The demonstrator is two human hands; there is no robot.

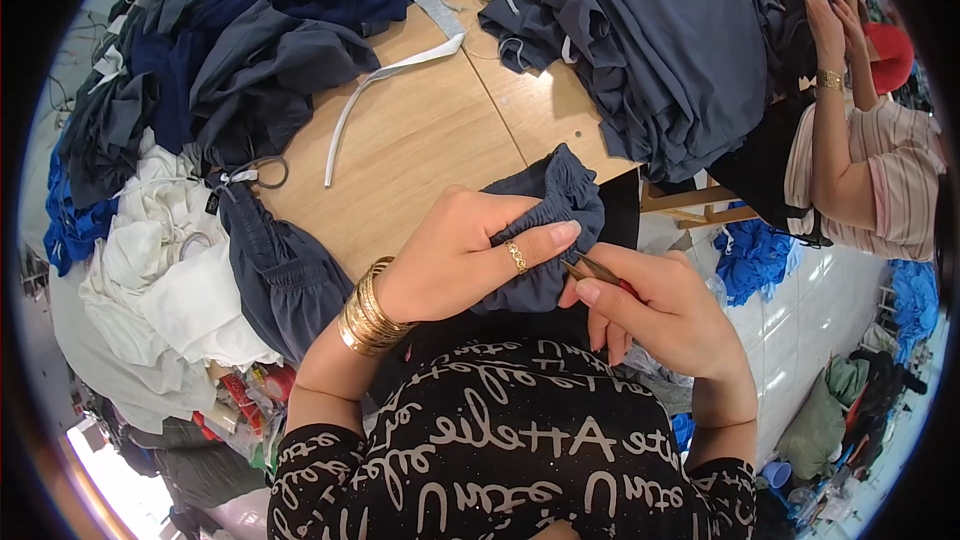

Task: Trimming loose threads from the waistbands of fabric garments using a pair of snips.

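My left hand [462, 258], with gold bangles at the wrist, grips a dark grey-blue garment [573, 198] whose gathered, elastic-looking edge is bunched under the thumb. Between the thumb and fingers of my right hand [660, 312] is a pair of thread snips [606, 276], mostly hidden by the fingers, with a bit of red showing. Their pointed metal tips touch or nearly touch the cloth just below my left thumb. Both hands are close to my body, at the near edge of the wooden table [420, 130]. Any thread at the tips is too small to make out.
Dark garments [280, 60] are heaped at the table's far left, more grey ones [650, 50] at the far right. White cloth [170, 250] lies on the left. A white-grey strip [390, 70] curls over the tabletop. Another person [850, 150] works at the right.
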